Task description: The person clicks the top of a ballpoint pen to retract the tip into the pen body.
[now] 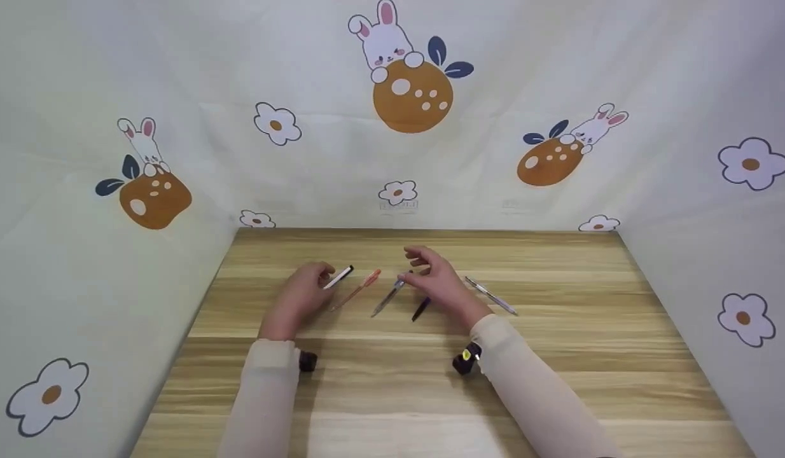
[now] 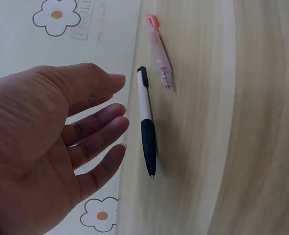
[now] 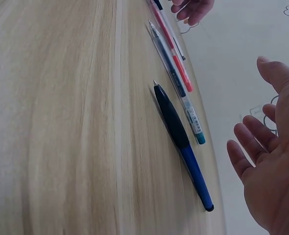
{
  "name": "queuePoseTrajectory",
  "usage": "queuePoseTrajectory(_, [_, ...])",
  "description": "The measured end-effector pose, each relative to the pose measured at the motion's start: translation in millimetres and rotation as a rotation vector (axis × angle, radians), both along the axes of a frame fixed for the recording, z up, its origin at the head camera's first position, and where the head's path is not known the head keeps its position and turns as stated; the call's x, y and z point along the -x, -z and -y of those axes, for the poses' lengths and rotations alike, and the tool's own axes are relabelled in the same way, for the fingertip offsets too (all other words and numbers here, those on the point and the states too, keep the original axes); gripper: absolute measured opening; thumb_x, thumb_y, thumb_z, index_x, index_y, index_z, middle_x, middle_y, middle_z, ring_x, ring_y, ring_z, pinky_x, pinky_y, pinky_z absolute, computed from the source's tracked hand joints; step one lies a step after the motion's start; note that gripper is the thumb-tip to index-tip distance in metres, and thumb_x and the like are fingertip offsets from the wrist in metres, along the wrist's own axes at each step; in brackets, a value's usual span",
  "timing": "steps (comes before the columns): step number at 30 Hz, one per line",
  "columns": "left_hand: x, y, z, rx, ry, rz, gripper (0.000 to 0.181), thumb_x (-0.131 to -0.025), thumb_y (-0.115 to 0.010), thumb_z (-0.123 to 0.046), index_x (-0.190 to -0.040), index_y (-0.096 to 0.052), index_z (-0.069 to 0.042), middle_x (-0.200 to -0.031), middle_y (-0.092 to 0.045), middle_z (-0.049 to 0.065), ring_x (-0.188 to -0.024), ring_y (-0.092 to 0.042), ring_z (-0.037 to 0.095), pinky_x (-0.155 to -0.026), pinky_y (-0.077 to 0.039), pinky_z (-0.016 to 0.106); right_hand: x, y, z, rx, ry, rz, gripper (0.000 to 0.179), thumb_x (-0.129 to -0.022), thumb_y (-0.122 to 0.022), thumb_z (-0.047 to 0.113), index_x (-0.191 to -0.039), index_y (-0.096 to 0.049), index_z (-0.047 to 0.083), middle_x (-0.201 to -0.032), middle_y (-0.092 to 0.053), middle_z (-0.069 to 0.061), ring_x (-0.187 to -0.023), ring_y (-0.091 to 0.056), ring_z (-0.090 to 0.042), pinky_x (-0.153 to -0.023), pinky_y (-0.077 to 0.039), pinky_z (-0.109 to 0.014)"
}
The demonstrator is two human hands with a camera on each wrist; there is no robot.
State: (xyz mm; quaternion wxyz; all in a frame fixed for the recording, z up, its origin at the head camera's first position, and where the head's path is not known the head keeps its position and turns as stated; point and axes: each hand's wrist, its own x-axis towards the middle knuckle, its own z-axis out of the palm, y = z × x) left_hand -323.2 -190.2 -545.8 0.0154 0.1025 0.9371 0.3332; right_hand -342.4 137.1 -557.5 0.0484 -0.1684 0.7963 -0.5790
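Observation:
My left hand (image 1: 303,294) is beside a white ballpoint pen with a black grip and clip (image 1: 339,278), its fingers loosely bent. In the left wrist view a gap shows between those fingertips and the pen, and nothing is in the hand. A pink pen (image 1: 357,291) lies just right of it. Farther right is a clear-barrelled pen (image 1: 386,300) with a teal end. Above this pen and a blue pen with black grip (image 3: 176,127), my right hand (image 1: 444,283) hovers with spread, relaxed fingers, holding nothing. It partly hides both pens in the head view.
A slim silver-white pen (image 1: 492,296) lies right of the right hand. The pens lie on a wood-grain table (image 1: 392,394). Pale cloth (image 1: 316,172) printed with rabbits, oranges and flowers rises at its back and sides. A small black device (image 1: 308,362) sits at each wrist.

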Motion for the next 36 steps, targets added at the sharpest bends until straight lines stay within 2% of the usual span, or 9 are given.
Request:
queuePoseTrajectory(8, [6.0, 8.5, 6.9, -0.007, -0.021, 0.037, 0.042, -0.096, -0.077, -0.001, -0.137, -0.067, 0.005, -0.122, -0.070, 0.020, -0.115, -0.065, 0.037, -0.106, -0.052, 0.057, 1.2, -2.2, 10, -0.002, -0.010, -0.007, 0.065, -0.099, -0.086, 0.022, -0.157, -0.059, 0.008, -0.154, -0.058, -0.021, -0.140, -0.055, -0.046, -0.113, -0.051, -0.052])
queuePoseTrajectory(19, [5.5, 9.2, 7.2, -0.005, -0.031, 0.043, 0.043, -0.096, -0.078, -0.003, -0.137, -0.068, 0.005, -0.120, -0.071, 0.020, -0.111, -0.065, 0.035, -0.103, -0.053, 0.056, 6.8, 2.4, 26, 0.017, -0.050, -0.024, 0.064, -0.099, -0.085, 0.018, -0.156, -0.058, 0.003, -0.153, -0.056, -0.028, -0.140, -0.055, -0.045, -0.116, -0.049, -0.056])
queuePoseTrajectory(30, [5.8, 14.3, 10.8, -0.006, -0.019, 0.017, 0.042, -0.091, -0.077, 0.000, -0.132, -0.069, 0.007, -0.113, -0.071, 0.019, -0.106, -0.065, 0.034, -0.101, -0.053, 0.056, 8.0, 5.4, 47, -0.011, -0.056, 0.003, 0.063, -0.101, -0.083, 0.018, -0.157, -0.057, 0.006, -0.158, -0.054, -0.024, -0.142, -0.055, -0.037, -0.120, -0.044, -0.056])
queuePoseTrajectory(36, [6.2, 16.1, 11.6, 0.009, -0.030, 0.022, 0.040, -0.093, -0.078, -0.002, -0.131, -0.070, 0.005, -0.113, -0.068, 0.018, -0.104, -0.063, 0.034, -0.100, -0.053, 0.055, 6.6, 5.7, 56, -0.046, -0.057, 0.004, 0.068, -0.099, -0.087, 0.023, -0.158, -0.057, 0.007, -0.160, -0.055, -0.022, -0.139, -0.057, -0.040, -0.115, -0.049, -0.055])
